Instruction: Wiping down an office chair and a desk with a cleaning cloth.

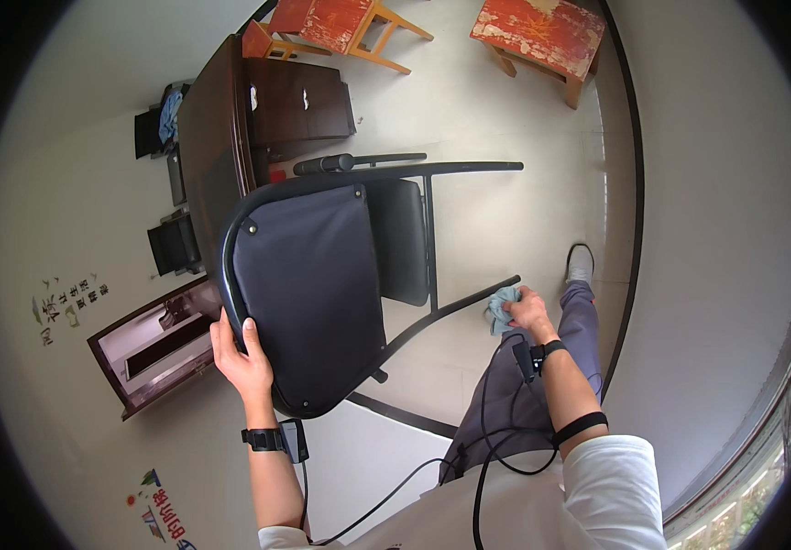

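Note:
A black metal-framed chair (306,295) with a padded backrest and seat stands before me, its backrest facing me. My left hand (243,357) grips the curved top tube of the backrest frame, thumb on the near side. In my right hand (530,313) is a crumpled light blue cloth (504,309), close to the foot end of a chair leg (468,300). Whether the cloth touches the leg, I cannot tell. Beyond the backrest shows part of the dark seat (401,244), along with a padded armrest (323,163).
A dark wooden desk (213,130) with a cabinet (292,100) stands just past the chair. Worn red-topped wooden stools (540,34) are farther off. A wall (712,227) runs along my right. Black cables (481,474) hang from my wrist devices across my body.

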Available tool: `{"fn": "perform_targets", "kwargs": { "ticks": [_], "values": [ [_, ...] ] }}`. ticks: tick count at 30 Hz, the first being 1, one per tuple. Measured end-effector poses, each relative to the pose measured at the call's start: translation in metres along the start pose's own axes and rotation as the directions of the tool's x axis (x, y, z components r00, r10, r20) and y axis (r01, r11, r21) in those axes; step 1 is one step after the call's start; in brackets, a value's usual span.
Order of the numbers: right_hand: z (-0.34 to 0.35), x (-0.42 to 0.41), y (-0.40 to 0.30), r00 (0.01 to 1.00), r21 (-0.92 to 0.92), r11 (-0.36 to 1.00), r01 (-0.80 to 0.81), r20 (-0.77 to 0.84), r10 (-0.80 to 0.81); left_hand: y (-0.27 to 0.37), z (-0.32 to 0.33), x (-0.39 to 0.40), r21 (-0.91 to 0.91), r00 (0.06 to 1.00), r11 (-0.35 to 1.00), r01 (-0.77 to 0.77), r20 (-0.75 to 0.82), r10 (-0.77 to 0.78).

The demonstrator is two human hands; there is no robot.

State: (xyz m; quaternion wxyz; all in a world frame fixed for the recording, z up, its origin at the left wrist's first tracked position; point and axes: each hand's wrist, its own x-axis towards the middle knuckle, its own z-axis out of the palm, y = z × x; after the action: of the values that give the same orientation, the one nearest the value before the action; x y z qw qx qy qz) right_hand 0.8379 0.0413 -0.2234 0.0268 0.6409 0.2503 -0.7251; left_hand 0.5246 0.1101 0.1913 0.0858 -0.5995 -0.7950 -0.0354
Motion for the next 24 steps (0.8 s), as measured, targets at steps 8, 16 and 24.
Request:
{"fn": "perform_targets", "kwargs": {
  "ticks": [8,16,24],
  "values": [
    [0.068,0.004,0.003,0.98,0.123,0.991,-0.056,0.198,0.031,-0.037,0.004,0.013,-0.014,0.998,0.998,-0.054,-0.02,0.054],
    [0.174,0.006,0.015,0.913,0.401,0.916,0.011,0.37,-0.173,-0.057,0.013,0.018,-0.087,1.0,0.996,0.015,0.007,-0.014],
    [0.256,-0.049,-0.024,0.763,0.547,0.836,-0.048,0.561,-0.322,-0.072,0.017,0.017,-0.134,0.999,0.99,0.049,0.017,-0.047]
  ]
}}
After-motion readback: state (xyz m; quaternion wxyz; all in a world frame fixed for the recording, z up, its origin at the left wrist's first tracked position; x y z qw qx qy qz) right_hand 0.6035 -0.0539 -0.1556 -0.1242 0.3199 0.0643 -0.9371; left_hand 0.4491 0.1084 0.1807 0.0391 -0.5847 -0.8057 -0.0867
